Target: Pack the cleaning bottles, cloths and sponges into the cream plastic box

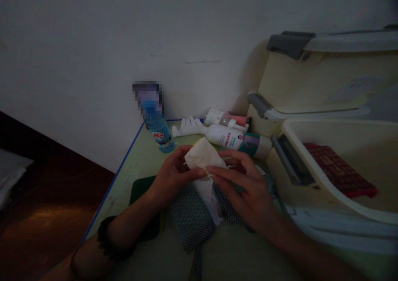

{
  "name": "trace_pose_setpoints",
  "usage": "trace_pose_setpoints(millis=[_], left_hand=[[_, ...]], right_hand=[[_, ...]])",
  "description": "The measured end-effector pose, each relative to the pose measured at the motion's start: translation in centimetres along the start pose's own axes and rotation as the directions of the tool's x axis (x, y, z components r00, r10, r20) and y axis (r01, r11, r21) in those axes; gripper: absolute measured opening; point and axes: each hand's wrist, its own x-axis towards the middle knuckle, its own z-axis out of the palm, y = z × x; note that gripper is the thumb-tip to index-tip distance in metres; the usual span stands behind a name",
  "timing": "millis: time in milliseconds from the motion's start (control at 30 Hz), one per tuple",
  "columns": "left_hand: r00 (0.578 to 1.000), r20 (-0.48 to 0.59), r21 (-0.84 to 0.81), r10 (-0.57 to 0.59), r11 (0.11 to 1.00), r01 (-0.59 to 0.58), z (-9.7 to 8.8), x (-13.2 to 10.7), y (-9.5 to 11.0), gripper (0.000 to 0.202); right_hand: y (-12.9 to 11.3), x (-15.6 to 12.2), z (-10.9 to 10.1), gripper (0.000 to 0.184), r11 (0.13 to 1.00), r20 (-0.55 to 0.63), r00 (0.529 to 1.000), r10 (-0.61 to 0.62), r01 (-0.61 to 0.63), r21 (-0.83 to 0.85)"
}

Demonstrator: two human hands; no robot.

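Both hands meet over the table around a small white folded sheet, perhaps a tissue or thin cloth (203, 154). My left hand (174, 173) is closed on its left side, thumb pressed at the lower edge. My right hand (248, 185) pinches the same lower edge with thumb and forefinger, its other fingers curled behind. Under the hands lie grey-green woven cloths (189, 214). A strip of thin white material (213, 204) rests over them. Partly behind my left wrist is a dark green flat pad (141, 185). Something yellow shows just behind the white sheet.
A blue liquid bottle (161, 136) stands at the table's back left. A white glove (188, 127), a white pump bottle (236, 139) and a clear bottle (217, 117) lie near the wall. To the right, an open-lidded cream bin (329, 125) holds a red patterned cloth (338, 169).
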Motion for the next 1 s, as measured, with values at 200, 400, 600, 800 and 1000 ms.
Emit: trace_pose_setpoints(millis=[200, 400, 600, 800, 1000], left_hand=[[0.999, 0.045, -0.086, -0.015, 0.996, 0.019, -0.15, -0.06, -0.21, 0.042], [0.994, 0.010, 0.000, -0.109, 0.994, 0.109, -0.07, -0.06, -0.22, 0.026], [0.994, 0.061, 0.041, -0.096, 0.995, 0.094, 0.27, -0.16, 0.08, 0.020], [0.998, 0.012, 0.098, -0.066, 0.993, 0.064, 0.62, -0.46, 0.32, 0.021], [0.997, 0.073, 0.188, -0.003, 0.982, -0.011, 0.72, -0.51, 0.49, 0.029]], right_hand=[[0.00, 0.16, -0.22, 0.027, 0.995, 0.073, 0.997, -0.022, 0.029, -0.093], [-0.19, -0.12, 0.14, 0.024, 0.996, 0.046, 0.995, 0.090, -0.090, 0.004], [0.04, -0.01, 0.33, 0.030, 0.948, 0.044, 0.950, 0.308, -0.310, 0.076], [-0.24, 0.59, -0.17, 0.011, 0.943, 0.165, 0.929, 0.331, -0.334, -0.016], [-0.44, 0.67, -0.42, 0.006, 0.963, 0.217, 0.941, 0.260, -0.268, 0.006]])
